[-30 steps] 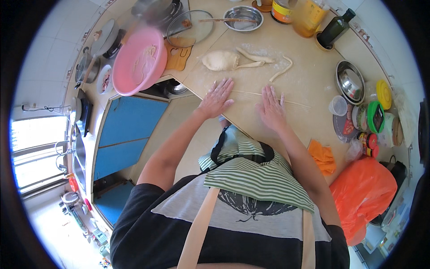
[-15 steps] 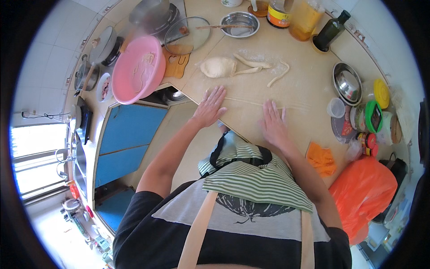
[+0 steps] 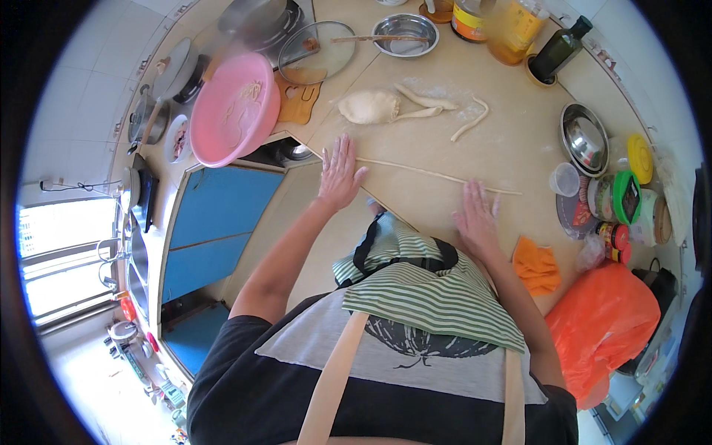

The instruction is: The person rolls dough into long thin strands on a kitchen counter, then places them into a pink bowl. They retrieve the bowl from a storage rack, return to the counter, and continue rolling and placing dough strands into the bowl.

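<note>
A long thin rope of dough [image 3: 415,169] lies slanting across the counter in front of me. My left hand [image 3: 341,174] rests flat at its left end, by the counter's edge, fingers stretched out. Farther right, my right hand [image 3: 478,219] lies flat with its fingertips on the rope; the rope's thin tail sticks out past them. Beyond the hands sits a rounded lump of dough [image 3: 368,107]. Next to it are a thicker strip of dough [image 3: 426,98] and a short bent piece [image 3: 471,122], with flour dusted around.
A pink basin [image 3: 233,111] holding some dough strands stands at the left, beside a wooden board [image 3: 298,104] and a glass lid [image 3: 317,53]. Chopsticks lie across a metal bowl [image 3: 406,46] at the back. Metal bowls [image 3: 584,139], jars and an orange cloth [image 3: 535,265] are on the right.
My right hand has slid right and a little toward me, and my left hand slightly left, so they are farther apart. The rope, blurred before, now shows sharply and slants more.
</note>
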`<state>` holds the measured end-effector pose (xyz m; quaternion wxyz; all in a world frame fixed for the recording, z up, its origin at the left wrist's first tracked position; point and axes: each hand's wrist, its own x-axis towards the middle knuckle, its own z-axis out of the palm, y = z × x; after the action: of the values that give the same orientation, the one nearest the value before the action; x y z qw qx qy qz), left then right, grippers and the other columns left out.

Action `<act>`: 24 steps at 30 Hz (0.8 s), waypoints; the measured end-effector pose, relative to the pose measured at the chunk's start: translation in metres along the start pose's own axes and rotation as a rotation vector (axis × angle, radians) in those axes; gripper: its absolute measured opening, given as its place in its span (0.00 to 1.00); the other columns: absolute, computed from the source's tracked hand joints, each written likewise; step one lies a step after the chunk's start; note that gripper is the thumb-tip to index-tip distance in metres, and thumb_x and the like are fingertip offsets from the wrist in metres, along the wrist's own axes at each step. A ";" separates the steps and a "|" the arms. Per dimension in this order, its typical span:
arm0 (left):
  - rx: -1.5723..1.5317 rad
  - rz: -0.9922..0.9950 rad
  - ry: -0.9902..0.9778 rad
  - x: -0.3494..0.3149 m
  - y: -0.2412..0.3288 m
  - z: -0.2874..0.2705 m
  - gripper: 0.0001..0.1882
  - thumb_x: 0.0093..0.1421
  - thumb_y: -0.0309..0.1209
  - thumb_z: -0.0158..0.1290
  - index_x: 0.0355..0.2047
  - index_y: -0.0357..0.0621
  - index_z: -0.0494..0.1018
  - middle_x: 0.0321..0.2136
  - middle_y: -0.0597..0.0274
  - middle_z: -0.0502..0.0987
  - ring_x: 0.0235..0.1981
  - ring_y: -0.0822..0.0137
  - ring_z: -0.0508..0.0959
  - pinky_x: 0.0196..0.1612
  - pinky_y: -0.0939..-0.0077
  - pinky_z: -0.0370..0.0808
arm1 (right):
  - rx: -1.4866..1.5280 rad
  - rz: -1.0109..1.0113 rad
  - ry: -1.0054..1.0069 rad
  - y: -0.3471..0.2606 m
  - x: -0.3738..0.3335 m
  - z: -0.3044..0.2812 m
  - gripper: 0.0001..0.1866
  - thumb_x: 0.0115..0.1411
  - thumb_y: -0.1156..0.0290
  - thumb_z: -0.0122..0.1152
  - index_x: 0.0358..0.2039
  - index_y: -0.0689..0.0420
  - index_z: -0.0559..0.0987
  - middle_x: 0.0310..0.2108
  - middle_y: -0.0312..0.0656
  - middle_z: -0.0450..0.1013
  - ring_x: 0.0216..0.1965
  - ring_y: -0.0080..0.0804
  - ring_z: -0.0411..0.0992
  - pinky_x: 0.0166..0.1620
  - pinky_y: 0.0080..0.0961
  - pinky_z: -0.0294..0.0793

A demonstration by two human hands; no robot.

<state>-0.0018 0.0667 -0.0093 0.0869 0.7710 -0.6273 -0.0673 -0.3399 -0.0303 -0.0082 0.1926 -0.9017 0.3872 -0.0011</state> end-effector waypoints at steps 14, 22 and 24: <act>-0.047 0.231 -0.085 0.014 0.066 0.023 0.36 0.66 0.49 0.39 0.67 0.40 0.47 0.68 0.51 0.47 0.69 0.53 0.46 0.68 0.46 0.42 | -0.051 -0.018 0.016 -0.023 0.031 -0.007 0.35 0.65 0.56 0.43 0.67 0.60 0.50 0.70 0.45 0.43 0.71 0.39 0.41 0.68 0.56 0.31; -0.034 0.159 -0.125 0.035 0.051 0.024 0.37 0.66 0.49 0.38 0.67 0.40 0.46 0.69 0.51 0.46 0.69 0.51 0.46 0.67 0.45 0.43 | -0.106 0.047 -0.003 -0.017 0.039 -0.004 0.36 0.65 0.53 0.43 0.67 0.60 0.52 0.69 0.45 0.45 0.70 0.39 0.43 0.67 0.57 0.36; -0.039 0.206 -0.088 0.031 0.048 0.026 0.37 0.66 0.50 0.38 0.68 0.41 0.45 0.69 0.52 0.45 0.69 0.52 0.46 0.67 0.44 0.42 | -0.077 -0.042 0.061 -0.017 0.028 -0.005 0.36 0.65 0.53 0.43 0.67 0.60 0.51 0.70 0.45 0.45 0.70 0.39 0.43 0.67 0.57 0.36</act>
<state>-0.0467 0.0256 -0.0237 0.0808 0.6971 -0.7048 -0.1040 -0.3089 -0.0413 -0.0021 0.1460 -0.9159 0.3734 -0.0177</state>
